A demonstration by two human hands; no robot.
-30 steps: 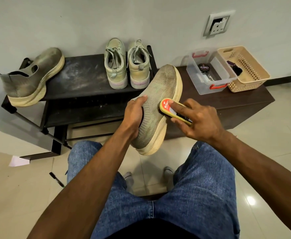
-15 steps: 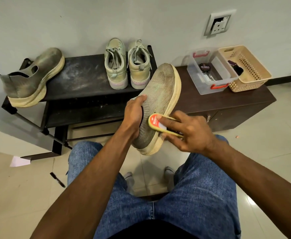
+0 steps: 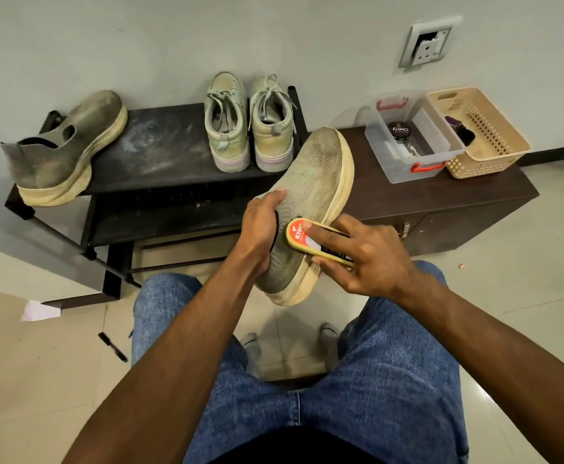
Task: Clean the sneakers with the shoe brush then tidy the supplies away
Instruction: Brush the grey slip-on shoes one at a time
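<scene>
Left hand [image 3: 260, 226]: fingers curled round the collar of the held sneaker [image 3: 310, 195]. Right hand [image 3: 367, 259]: fingers pinching the shoe brush [image 3: 314, 241], now back up on the knit side after dipping toward the sole; scrubbing unfinished, tidying pending.

1. I see a wall socket [image 3: 428, 44] at upper right of the frame.
2. A black marker [image 3: 112, 346] lies on the tiled floor [image 3: 22, 380] at lower left.
3. A scrap of white paper [image 3: 39, 310] sits just above the marker.
</scene>
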